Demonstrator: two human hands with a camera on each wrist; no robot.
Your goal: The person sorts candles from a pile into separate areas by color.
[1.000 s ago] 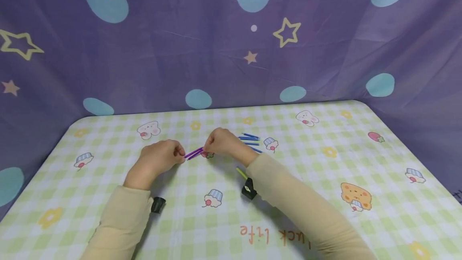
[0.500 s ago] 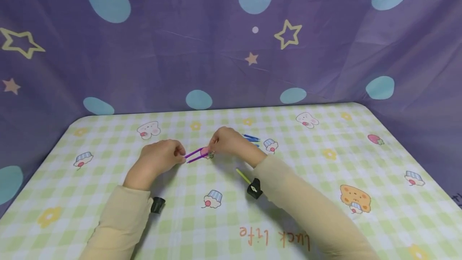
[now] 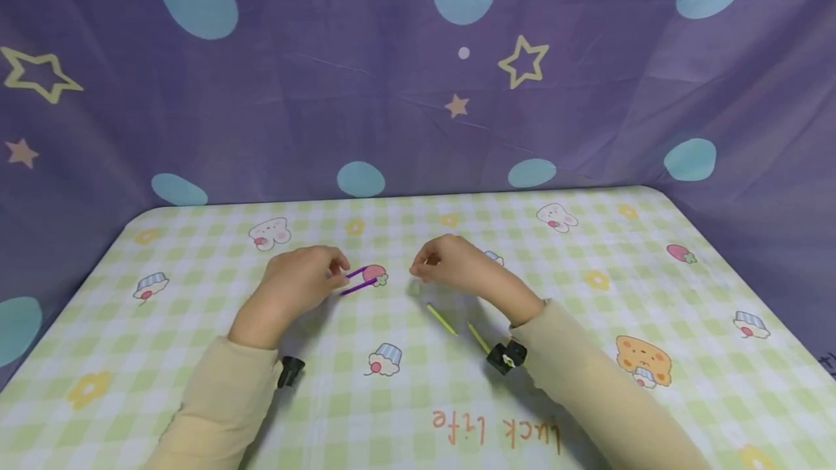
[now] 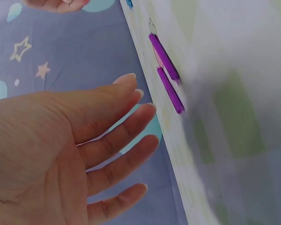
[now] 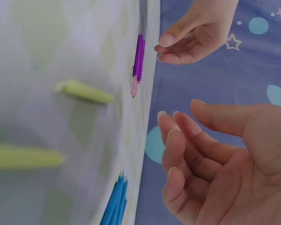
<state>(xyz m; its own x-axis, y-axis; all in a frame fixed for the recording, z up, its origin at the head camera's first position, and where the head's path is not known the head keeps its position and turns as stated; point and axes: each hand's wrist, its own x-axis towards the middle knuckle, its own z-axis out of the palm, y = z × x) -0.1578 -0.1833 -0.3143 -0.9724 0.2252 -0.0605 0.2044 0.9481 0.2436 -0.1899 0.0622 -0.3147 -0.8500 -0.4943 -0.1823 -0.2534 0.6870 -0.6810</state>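
Observation:
Two short, thin purple sticks (image 3: 359, 286) lie side by side on the checked tablecloth, slightly apart. My left hand (image 3: 297, 289) is just left of them, its fingertips overlapping their near ends in the head view. In the left wrist view, those fingers are loosely extended and hold nothing, with the purple sticks (image 4: 170, 90) beyond the tips. My right hand (image 3: 460, 263) hovers to the right of the sticks, fingers relaxed and holding nothing. A bundle of blue sticks (image 5: 114, 204) shows in the right wrist view; in the head view that hand hides it.
Two yellow-green sticks lie nearer the body: one (image 3: 441, 318) in the open, the other (image 3: 479, 337) partly behind the black right wrist camera (image 3: 506, 357). A purple curtain (image 3: 405, 129) hangs along the table's far edge.
My right hand has left the purple sticks and moved right, now covering the blue ones. The purple sticks lie farther apart. A second yellow-green stick has come into view. My left hand has shifted slightly.

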